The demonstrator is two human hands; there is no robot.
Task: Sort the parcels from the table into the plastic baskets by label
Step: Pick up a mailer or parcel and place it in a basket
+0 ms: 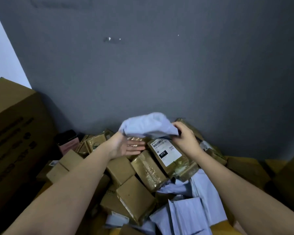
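Head view: pale blue poly mailer (148,124) held above the heap of parcels (143,168).
Right hand (185,138): pinches the mailer's right end.
Left hand (126,146): fingers spread flat, palm up, just under its left end.
Long axis: left to right between both hands.
Baskets: not in view.

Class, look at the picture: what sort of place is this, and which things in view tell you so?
Probably a parcel sorting or mailroom area. A heap of taped brown boxes and pale mailing bags fills the surface, one box bears a printed shipping label, and a big carton stands at the left.
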